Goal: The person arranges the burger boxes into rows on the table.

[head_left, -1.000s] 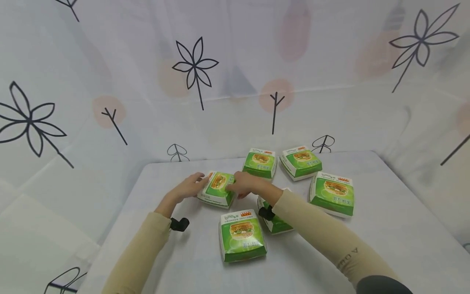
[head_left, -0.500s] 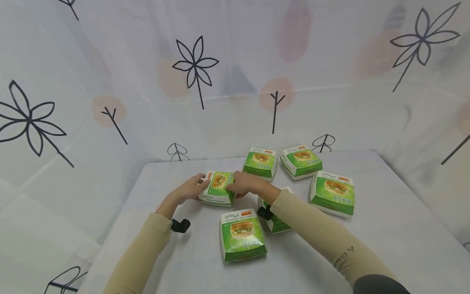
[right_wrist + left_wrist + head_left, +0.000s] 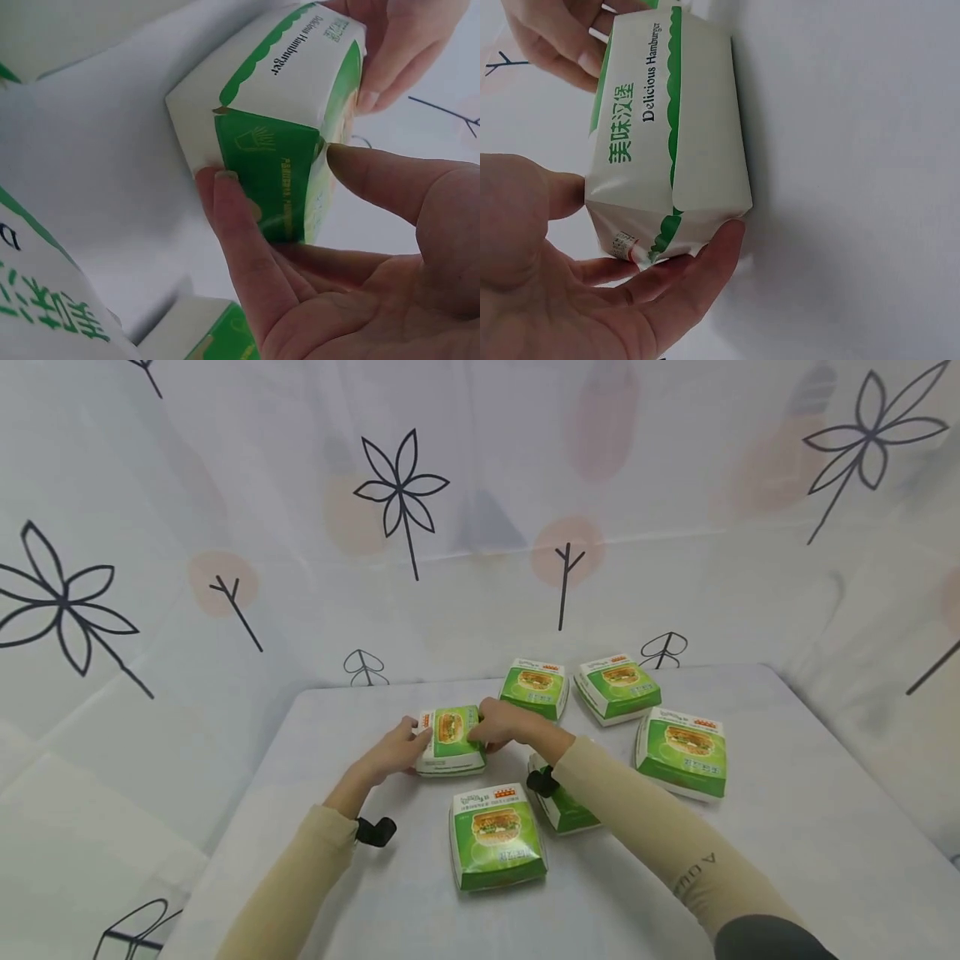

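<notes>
Between both hands is a green-and-white hamburger box (image 3: 452, 739), lying at the left-middle of the table with its burger picture up. My left hand (image 3: 390, 750) grips its left end. The left wrist view has that thumb on the top edge and the fingers curled against the box's (image 3: 667, 112) lower side. At the opposite end my right hand (image 3: 510, 724) holds it. In the right wrist view its thumb presses the upper edge of the box (image 3: 270, 165) while the fingers (image 3: 251, 262) lie along the green side. The right hand hides part of the box's right side from the head view.
A matching box (image 3: 498, 837) lies nearer me. Another box (image 3: 566, 806) is partly covered by my right sleeve (image 3: 660, 835). Two more, a back box (image 3: 534, 687) and a corner-turned box (image 3: 617, 687), sit behind; one box (image 3: 682, 752) is at right. A patterned cloth (image 3: 480, 527) hangs behind.
The held box has turned slightly counterclockwise, so its near edge runs level across the head view. It has shifted a little to the right and away, both hands moving along with it.
</notes>
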Motion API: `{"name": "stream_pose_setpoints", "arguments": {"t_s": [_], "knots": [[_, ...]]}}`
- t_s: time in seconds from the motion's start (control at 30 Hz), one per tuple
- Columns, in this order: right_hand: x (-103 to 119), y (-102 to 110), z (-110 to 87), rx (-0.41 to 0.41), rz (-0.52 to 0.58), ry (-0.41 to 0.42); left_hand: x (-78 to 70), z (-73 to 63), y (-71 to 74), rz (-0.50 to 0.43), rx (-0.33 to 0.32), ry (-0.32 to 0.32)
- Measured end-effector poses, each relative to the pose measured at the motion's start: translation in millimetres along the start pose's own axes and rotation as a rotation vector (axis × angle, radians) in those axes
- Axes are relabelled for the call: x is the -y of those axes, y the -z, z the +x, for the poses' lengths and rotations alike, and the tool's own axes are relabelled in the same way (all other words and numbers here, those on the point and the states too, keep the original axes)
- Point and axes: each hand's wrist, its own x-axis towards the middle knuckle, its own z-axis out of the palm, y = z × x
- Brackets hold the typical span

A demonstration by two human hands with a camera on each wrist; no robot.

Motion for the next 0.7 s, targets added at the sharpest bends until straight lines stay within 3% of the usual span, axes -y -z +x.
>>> {"name": "stream_pose_setpoints", "arguments": {"t_s": [0.33, 0.7], "knots": [[-5.7, 5.7, 6.7, -0.008, -0.02, 0.04, -1.7, -4.1, -11.4, 0.048, -0.021, -0.011], [-7.7, 9.0, 1.5, 0.005, 0.016, 0.03, -13.4, -12.7, -2.6, 0.009, 0.012, 0.05]]}}
